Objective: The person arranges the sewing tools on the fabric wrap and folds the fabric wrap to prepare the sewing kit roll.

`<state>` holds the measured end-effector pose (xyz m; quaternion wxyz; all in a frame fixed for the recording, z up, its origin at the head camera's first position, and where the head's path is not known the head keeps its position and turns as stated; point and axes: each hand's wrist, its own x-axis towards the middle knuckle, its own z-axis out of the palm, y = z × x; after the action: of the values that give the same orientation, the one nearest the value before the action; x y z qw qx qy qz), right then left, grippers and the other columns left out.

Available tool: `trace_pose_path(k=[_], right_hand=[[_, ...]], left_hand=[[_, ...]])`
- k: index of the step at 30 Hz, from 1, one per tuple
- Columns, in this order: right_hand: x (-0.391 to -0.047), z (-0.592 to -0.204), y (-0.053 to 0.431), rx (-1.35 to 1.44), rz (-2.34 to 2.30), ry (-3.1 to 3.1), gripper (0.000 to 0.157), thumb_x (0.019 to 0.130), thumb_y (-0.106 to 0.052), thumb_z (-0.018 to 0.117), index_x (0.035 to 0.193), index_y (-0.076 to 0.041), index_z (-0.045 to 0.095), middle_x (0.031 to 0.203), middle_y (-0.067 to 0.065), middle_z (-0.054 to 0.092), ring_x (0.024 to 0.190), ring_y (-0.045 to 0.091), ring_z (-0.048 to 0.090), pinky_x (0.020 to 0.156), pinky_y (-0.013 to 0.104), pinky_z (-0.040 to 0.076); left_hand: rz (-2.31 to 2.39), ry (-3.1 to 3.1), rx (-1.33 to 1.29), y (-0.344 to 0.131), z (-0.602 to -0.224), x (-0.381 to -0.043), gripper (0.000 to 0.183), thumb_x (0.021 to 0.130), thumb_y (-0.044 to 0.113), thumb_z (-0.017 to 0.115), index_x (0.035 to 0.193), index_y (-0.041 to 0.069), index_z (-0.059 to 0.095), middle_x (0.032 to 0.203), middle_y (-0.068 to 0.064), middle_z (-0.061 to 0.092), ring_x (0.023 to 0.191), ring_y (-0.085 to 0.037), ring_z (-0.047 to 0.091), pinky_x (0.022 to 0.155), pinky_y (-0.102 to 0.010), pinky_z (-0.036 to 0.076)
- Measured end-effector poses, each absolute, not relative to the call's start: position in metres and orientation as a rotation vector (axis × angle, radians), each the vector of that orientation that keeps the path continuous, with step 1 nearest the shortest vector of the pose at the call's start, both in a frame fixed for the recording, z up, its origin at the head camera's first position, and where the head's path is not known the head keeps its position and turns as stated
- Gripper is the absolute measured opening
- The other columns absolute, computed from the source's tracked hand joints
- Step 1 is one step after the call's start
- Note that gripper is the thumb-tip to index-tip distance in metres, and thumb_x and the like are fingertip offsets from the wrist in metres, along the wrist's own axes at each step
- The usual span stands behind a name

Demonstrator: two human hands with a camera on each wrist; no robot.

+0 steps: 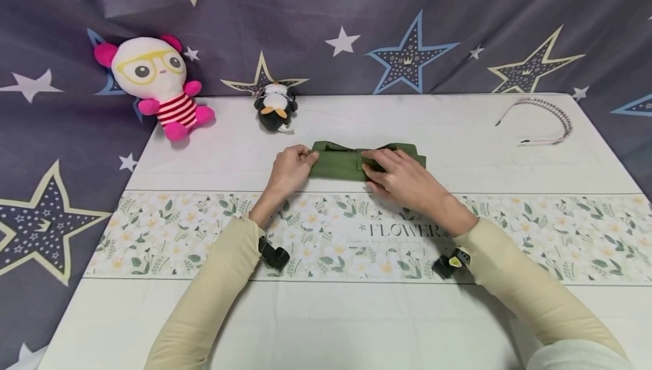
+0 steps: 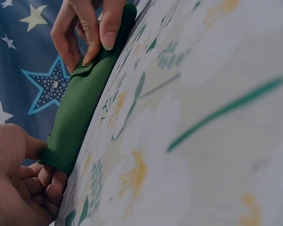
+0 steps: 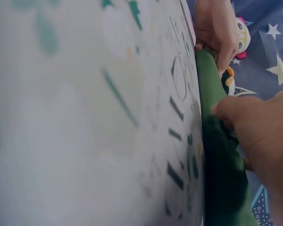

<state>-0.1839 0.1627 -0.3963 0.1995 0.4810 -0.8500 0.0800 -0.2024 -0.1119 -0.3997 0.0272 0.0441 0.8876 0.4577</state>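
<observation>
A folded green cloth bundle (image 1: 333, 167) lies on the table just behind the flower band, with a dark opening along its upper edge. My left hand (image 1: 289, 171) grips its left end; in the left wrist view the thumb is on top and the curled fingers (image 2: 35, 188) are underneath. Near the middle, my right hand (image 1: 404, 183) pinches a small flap (image 2: 82, 70) of the same green cloth. The right wrist view shows the right thumb (image 3: 231, 107) against the cloth. The right part of the bundle is partly covered by the right hand.
At the back left sits a pink and white plush toy (image 1: 175, 90), with a small penguin toy (image 1: 275, 108) to its right. A beaded headband (image 1: 560, 118) lies at the back right. A star-patterned curtain (image 1: 305, 25) hangs behind the white table (image 1: 331, 319).
</observation>
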Motion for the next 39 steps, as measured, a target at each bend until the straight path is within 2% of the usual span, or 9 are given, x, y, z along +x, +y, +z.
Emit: trace_pose_path(k=[15,27,39], right_hand=[[-0.182,-0.395,0.158,1.314,0.025,-2.376,0.031,0.098,-0.018,0.073,0.118,0.006,0.074,0.133,0.023,0.057,0.109,0.036,0.061,0.086,0.047,0.056],[-0.184,-0.409,0.166,1.284,0.304,-2.311,0.041,0.093,-0.013,0.074,0.129,0.005,0.068,0.139,0.023,0.060,0.120,0.040,0.062,0.094,0.053,0.054],[-0.186,-0.410,0.167,1.298,0.437,-2.308,0.037,0.092,-0.009,0.074,0.126,0.005,0.070,0.138,0.023,0.060,0.118,0.041,0.062,0.094,0.054,0.053]], left_hand=[[1.392,2.744,0.149,-0.112,-0.400,-0.204,0.026,0.108,0.024,0.058,0.100,0.001,0.069,0.064,-0.001,0.047,0.056,-0.016,0.039,0.058,-0.032,0.034],[1.452,2.715,0.162,-0.113,-0.401,-0.203,0.027,0.108,0.023,0.057,0.110,0.000,0.070,0.074,-0.006,0.056,0.064,-0.021,0.047,0.065,-0.034,0.040],[1.458,2.721,0.154,-0.113,-0.403,-0.204,0.027,0.108,0.024,0.058,0.111,-0.001,0.070,0.077,-0.007,0.059,0.066,-0.022,0.050,0.066,-0.034,0.042]])
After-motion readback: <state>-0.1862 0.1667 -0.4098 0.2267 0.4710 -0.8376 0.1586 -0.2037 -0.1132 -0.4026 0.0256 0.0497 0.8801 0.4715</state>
